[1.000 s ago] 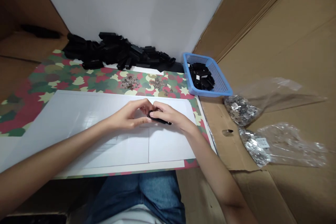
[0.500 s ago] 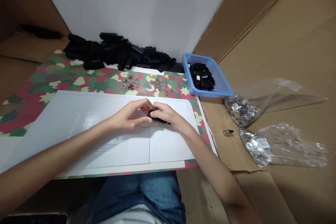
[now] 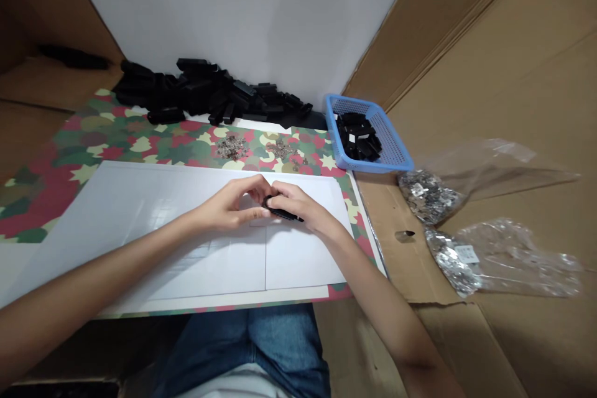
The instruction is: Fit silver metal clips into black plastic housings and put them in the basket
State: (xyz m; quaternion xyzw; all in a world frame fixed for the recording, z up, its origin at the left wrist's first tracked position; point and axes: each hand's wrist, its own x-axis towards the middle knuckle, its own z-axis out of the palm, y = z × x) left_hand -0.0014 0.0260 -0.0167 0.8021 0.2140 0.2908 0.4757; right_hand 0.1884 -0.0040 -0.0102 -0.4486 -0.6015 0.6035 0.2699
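Over the white sheet (image 3: 219, 267) my two hands meet at a small black plastic part (image 3: 282, 214). My right hand (image 3: 295, 200) is closed around it, thumb pressed on top. My left hand (image 3: 240, 202) pinches the part's left end between thumb and fingers. The fingers cover much of the part, so its full shape is hidden. Beyond the hands lie two small piles of metal pieces, a left pile (image 3: 232, 147) and a right pile (image 3: 280, 149), on the patterned table covering (image 3: 181, 143).
Many black parts (image 3: 196, 90) are heaped along the back wall. A blue basket (image 3: 396, 152) at the back right holds more of them. On cardboard to the right lie two clear bags of metal pieces, an upper bag (image 3: 429, 194) and a lower bag (image 3: 454, 261).
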